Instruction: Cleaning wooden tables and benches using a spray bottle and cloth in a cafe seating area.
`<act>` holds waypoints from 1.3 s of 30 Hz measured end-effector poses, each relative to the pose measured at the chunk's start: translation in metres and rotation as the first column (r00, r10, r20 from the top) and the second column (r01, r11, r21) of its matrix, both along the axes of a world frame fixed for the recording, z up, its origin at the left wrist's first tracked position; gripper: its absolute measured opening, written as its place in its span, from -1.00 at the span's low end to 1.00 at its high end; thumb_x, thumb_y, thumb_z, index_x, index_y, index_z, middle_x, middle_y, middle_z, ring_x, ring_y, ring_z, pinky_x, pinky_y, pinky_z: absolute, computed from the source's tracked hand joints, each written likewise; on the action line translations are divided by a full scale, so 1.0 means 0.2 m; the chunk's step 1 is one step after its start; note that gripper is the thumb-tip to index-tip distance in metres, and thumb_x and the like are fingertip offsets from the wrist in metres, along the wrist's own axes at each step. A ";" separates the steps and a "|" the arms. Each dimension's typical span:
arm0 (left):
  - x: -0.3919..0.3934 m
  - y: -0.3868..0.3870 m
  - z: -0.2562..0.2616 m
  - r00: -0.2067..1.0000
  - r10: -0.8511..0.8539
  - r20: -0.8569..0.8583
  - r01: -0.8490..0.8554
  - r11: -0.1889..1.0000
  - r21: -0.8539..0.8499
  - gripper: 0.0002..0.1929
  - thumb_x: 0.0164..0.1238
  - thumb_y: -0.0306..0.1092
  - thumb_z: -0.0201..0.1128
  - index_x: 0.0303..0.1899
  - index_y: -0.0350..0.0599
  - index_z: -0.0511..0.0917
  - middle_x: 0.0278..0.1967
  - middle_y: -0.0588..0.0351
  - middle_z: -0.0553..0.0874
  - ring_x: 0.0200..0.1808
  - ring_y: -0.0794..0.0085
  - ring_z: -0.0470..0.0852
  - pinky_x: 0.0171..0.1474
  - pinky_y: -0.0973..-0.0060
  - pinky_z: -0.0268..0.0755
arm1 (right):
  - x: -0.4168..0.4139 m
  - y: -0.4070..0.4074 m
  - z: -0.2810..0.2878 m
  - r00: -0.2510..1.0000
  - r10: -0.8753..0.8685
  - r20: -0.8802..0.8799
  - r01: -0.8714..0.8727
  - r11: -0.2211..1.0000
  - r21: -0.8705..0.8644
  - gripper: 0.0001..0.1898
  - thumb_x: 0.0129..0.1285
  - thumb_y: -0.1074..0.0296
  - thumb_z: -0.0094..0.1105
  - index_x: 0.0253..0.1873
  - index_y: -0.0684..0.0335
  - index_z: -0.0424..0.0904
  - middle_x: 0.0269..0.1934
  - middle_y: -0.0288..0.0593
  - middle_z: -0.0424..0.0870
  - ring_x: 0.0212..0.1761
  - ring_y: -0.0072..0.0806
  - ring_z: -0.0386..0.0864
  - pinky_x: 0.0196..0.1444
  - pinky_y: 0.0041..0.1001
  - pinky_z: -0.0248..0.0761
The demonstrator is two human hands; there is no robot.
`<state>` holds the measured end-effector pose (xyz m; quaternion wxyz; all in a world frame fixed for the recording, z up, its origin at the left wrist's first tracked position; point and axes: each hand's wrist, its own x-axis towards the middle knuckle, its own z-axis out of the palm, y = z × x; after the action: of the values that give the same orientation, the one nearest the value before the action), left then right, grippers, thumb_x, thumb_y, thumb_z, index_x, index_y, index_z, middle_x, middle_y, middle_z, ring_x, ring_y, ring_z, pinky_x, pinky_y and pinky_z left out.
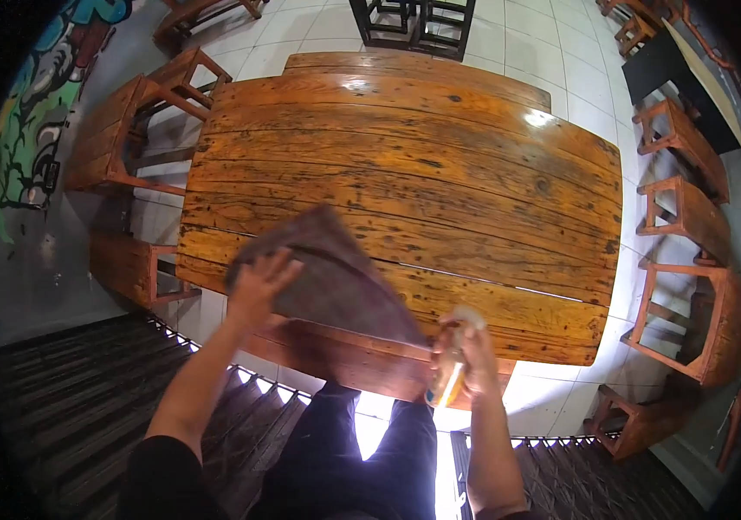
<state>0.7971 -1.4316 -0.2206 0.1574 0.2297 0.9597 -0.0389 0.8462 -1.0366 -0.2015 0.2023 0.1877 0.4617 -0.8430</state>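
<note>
My left hand lies over a grey-brown cloth, its fingers spread on the upper side near the cloth's left edge. Blurred by motion, the cloth covers the near left part of a wooden plank table and reaches past its front edge. One corner of it points toward my right hand, which is wrapped around a clear spray bottle with a pale top and yellowish liquid. The bottle is tilted above the near edge, and my fingers hide part of it.
A wooden bench runs along the table's near side, close to my legs; another bench stands at the far side. Wooden stools line the left, with further stools along the right wall. A dark slatted surface spans the lower left.
</note>
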 end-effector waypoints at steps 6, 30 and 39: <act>-0.04 -0.69 -0.04 0.975 0.186 -0.117 -0.165 0.971 0.172 0.37 -0.56 0.63 0.37 0.51 0.23 0.14 0.55 -0.01 0.05 0.46 -0.31 0.11 0.36 -0.35 -0.03 | -0.12 -0.50 0.00 0.991 0.111 0.077 -0.114 0.993 0.028 -0.40 0.26 -0.23 0.23 -0.01 0.29 0.43 -0.32 -0.09 0.60 -0.49 -0.39 0.61 -0.44 -0.41 0.54; 0.00 1.16 -0.17 0.967 -0.246 -0.063 0.226 0.719 0.658 0.21 -0.37 0.16 0.58 0.50 0.22 0.13 0.55 0.18 0.07 0.58 0.14 -0.05 0.49 -0.08 -0.08 | 0.11 0.33 0.17 0.987 -0.146 0.062 0.153 0.980 -0.128 -0.41 0.44 -0.09 0.00 0.46 -0.04 0.14 -0.15 -0.17 0.48 -0.18 -0.33 0.48 -0.08 -0.34 0.46; -0.11 -0.33 -0.05 0.801 0.536 -0.266 -0.468 0.839 0.279 -0.34 0.36 0.20 0.08 0.43 0.23 0.31 0.51 0.11 0.21 0.54 0.08 0.09 0.47 -0.05 -0.08 | 0.07 -0.21 0.10 0.984 0.007 0.179 0.000 0.999 -0.038 -0.43 0.48 -0.13 -0.14 0.45 -0.01 0.14 -0.23 -0.11 0.52 -0.39 -0.26 0.57 -0.31 -0.25 0.54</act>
<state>0.7753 -1.4976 -0.2298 -0.0264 -0.0292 0.9973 0.0623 0.8594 -1.0792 -0.1816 0.2481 0.2582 0.4258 -0.8309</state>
